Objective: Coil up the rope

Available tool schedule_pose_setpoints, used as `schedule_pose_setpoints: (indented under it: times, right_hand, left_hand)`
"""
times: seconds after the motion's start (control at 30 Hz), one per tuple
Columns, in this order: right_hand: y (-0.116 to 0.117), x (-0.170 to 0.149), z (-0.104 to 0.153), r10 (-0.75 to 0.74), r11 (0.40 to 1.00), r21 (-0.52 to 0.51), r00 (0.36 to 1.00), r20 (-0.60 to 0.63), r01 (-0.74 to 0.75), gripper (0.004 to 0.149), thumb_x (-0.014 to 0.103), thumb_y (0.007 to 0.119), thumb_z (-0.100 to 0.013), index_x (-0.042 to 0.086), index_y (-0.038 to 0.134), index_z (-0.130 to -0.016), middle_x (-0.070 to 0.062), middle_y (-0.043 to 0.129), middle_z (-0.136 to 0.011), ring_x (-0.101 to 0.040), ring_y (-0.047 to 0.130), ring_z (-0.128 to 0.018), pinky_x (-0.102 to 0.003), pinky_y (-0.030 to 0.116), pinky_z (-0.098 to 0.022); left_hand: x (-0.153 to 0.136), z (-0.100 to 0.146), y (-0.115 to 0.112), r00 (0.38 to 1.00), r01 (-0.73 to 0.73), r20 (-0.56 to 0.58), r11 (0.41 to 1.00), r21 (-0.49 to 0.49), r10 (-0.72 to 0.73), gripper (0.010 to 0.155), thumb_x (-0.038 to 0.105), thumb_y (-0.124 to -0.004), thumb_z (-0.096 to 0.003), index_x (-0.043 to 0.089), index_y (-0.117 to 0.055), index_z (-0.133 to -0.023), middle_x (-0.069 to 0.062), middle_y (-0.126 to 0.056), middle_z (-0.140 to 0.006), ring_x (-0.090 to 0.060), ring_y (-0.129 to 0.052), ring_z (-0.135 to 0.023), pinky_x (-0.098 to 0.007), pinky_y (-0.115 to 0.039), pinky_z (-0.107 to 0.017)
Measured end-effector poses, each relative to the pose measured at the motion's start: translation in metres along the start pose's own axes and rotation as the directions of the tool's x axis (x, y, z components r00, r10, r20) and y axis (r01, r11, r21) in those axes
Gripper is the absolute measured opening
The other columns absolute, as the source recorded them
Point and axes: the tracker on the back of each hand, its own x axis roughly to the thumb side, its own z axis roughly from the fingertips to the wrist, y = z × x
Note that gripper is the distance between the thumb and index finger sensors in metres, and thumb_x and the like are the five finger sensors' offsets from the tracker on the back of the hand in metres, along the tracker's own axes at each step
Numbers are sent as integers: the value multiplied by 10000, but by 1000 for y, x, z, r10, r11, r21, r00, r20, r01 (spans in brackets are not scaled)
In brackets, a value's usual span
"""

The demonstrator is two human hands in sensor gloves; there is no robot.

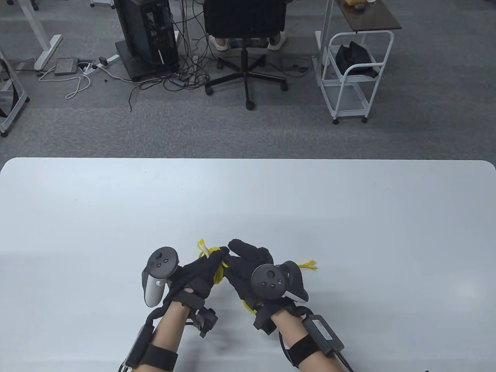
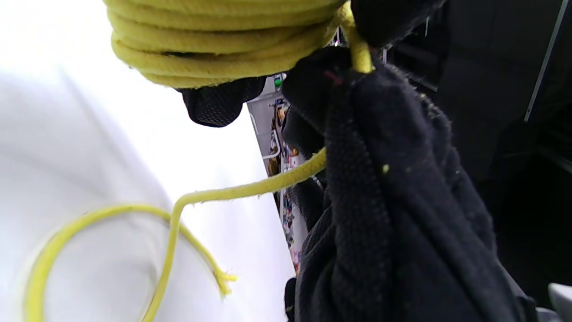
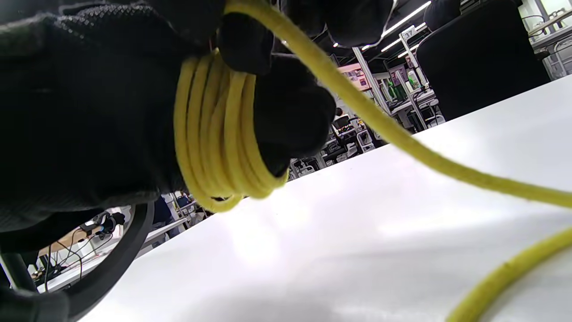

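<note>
**Nearly coiled, short tail left**

Mostly done, judging by the wrist views. Yellow rope (image 3: 219, 138) wound in several snug turns around the gloved fingers (image 3: 286, 107) of the left hand (image 1: 197, 273), low over the white table (image 1: 348, 217) near its front edge. Right hand (image 1: 248, 267) pressed close against the left, gripping the running strand that leads off the bundle. Still loose: a short slack loop on the table with a frayed end (image 2: 223, 279), and in the table view another frayed tip (image 1: 308, 265) poking out just beyond the right hand. Left to do, probably: wrapping that last slack onto the bundle and securing the end. No telling from here how the turns are held in place.
</note>
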Motion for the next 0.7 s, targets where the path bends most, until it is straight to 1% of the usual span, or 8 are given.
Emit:
schedule_pose_setpoints:
  times: [0.07, 0.17, 0.23, 0.3, 0.47, 0.57, 0.7]
  right_hand:
    - [2, 0, 0, 12, 1000, 15, 1000, 2, -12, 430, 376, 653, -603, 137, 691, -959, -225, 427, -1156, -528, 564, -980, -788, 412, -656]
    - [4, 1, 0, 34, 999, 36, 999, 2, -34, 428, 382, 655, -603, 150, 694, -961, -228, 414, -1159, -533, 552, -984, -789, 409, -656]
    - [7, 1, -1, 54, 996, 70, 999, -3, -53, 426, 386, 654, -604, 159, 694, -962, -232, 397, -1163, -539, 535, -988, -789, 406, -656]
    - [9, 1, -1, 75, 994, 82, 997, -1, -74, 424, 387, 652, -605, 163, 695, -962, -234, 392, -1164, -541, 530, -990, -790, 405, -656]
    - [13, 0, -2, 104, 987, 124, 994, -16, -102, 418, 389, 649, -606, 172, 698, -961, -238, 381, -1166, -545, 524, -991, -787, 407, -657]
    - [15, -1, -2, 111, 983, 152, 994, -22, -107, 418, 388, 647, -607, 172, 699, -960, -241, 383, -1166, -548, 529, -988, -787, 409, -657]
    - [17, -4, -3, 114, 978, 178, 993, -29, -107, 417, 387, 646, -607, 173, 699, -961, -240, 391, -1165, -547, 533, -987, -786, 411, -657]
  left_hand:
    - [1, 1, 1, 1000, 3, 15, 999, 46, -4, 601, 474, -572, -632, 92, -675, -1085, -255, -785, -1049, -367, -941, -835, -408, -741, -637]
    - [3, 2, 3, 999, 5, 31, 996, 89, -7, 579, 459, -597, -628, 107, -674, -1081, -240, -787, -1051, -354, -943, -839, -401, -743, -641]
    - [4, 4, 4, 999, 5, 48, 992, 126, -11, 567, 453, -606, -625, 114, -684, -1073, -231, -798, -1045, -345, -952, -833, -395, -752, -636]
    - [5, 5, 6, 998, 2, 63, 988, 154, -12, 560, 454, -610, -624, 121, -695, -1066, -220, -814, -1035, -330, -968, -821, -386, -765, -628]
    - [7, 9, 11, 993, -50, 119, 972, 231, 22, 541, 457, -621, -617, 147, -712, -1052, -196, -837, -1025, -306, -984, -813, -370, -777, -627]
    - [7, 9, 12, 983, -93, 174, 967, 239, 52, 536, 462, -620, -615, 165, -706, -1053, -177, -831, -1035, -295, -977, -829, -363, -774, -640]
    - [7, 9, 11, 968, -163, 222, 968, 188, 120, 536, 473, -610, -615, 192, -689, -1064, -146, -810, -1064, -278, -959, -867, -352, -761, -670]
